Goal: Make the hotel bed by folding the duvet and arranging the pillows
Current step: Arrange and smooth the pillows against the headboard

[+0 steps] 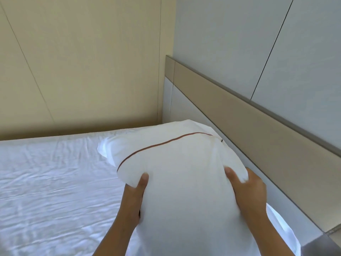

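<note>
Forearms reach in from 6 o'clock. Left hand grips the pillow on its 9 o'clock flank, right hand on the 3 o'clock flank. Thumbs press on top; fingers are hidden beneath. Pillow is over the sheet, long axis 6 to 12. Headboard lies at 2 o'clock, right hand nearer.

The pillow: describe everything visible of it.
The pillow is plump, in a white fabric case with one thin reddish-brown stripe curving across its far part and a loose flap at the far left corner. It points away from the camera, its far end toward the corner beside the headboard, over the wrinkled sheet. The left hand grips its left side and the right hand its right, thumbs pressed on top. Whether it rests on the sheet cannot be told.
</note>
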Demonstrator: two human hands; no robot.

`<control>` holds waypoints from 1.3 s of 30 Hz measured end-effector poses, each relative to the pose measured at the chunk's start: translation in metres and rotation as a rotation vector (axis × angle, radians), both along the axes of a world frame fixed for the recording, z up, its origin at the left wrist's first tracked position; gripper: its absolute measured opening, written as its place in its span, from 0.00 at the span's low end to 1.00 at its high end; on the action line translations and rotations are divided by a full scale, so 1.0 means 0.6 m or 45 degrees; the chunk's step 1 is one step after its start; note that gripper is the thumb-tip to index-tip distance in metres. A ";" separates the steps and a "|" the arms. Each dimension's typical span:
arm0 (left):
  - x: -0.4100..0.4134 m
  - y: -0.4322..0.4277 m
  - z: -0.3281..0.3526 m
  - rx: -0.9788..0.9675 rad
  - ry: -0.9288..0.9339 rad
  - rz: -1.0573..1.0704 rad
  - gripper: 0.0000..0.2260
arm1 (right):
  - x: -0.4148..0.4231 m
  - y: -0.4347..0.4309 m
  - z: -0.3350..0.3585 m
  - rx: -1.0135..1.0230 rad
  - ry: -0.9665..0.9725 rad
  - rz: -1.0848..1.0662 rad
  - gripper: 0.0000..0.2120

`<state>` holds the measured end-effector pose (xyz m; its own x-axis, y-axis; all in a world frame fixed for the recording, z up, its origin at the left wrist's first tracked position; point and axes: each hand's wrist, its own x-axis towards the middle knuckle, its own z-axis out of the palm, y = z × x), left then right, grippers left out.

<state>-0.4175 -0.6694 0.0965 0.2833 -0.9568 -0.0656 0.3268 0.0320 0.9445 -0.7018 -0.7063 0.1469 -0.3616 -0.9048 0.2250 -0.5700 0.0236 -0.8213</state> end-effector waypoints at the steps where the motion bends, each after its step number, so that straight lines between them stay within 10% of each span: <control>1: 0.008 -0.029 0.000 -0.019 -0.004 -0.003 0.41 | 0.005 -0.026 0.001 -0.011 -0.004 0.004 0.23; 13: 0.135 -0.453 -0.089 0.190 0.015 -0.225 0.37 | 0.102 -0.411 -0.063 0.052 0.262 -0.141 0.24; 18: 0.127 -0.542 -0.239 0.521 -0.082 -0.231 0.47 | 0.093 -0.501 -0.234 0.557 0.382 0.019 0.33; 39: 0.032 -0.291 -0.271 0.651 -0.351 -0.160 0.52 | 0.136 -0.189 -0.298 0.677 0.825 0.273 0.54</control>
<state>-0.3983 -0.8443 -0.0661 0.2420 -0.8504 -0.4672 0.0393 -0.4725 0.8805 -0.6205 -0.8197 -0.0318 -0.1177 -0.9825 -0.1444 -0.9582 0.1506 -0.2433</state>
